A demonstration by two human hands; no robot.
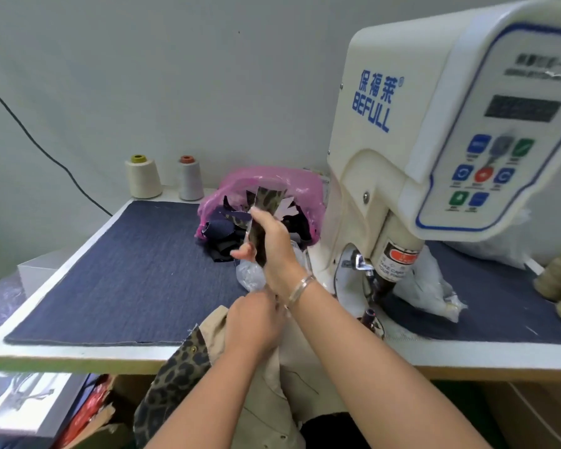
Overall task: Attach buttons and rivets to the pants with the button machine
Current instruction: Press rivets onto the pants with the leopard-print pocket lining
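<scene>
Leopard-print pants [178, 367] hang off the table's front edge [78, 359]; your right hand [272, 251] grips a scrap strip [261, 222], left hand [256, 322] pinches fabric. Risk: fingers straying under the button machine [434, 140].

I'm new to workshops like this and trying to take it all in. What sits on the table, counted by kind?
Thread cones: 2, cream and pale grey
Button machine: 1
Pink plastic bag of fabric scraps: 1
Denim mats: 2, left and right
Total: 6
</scene>
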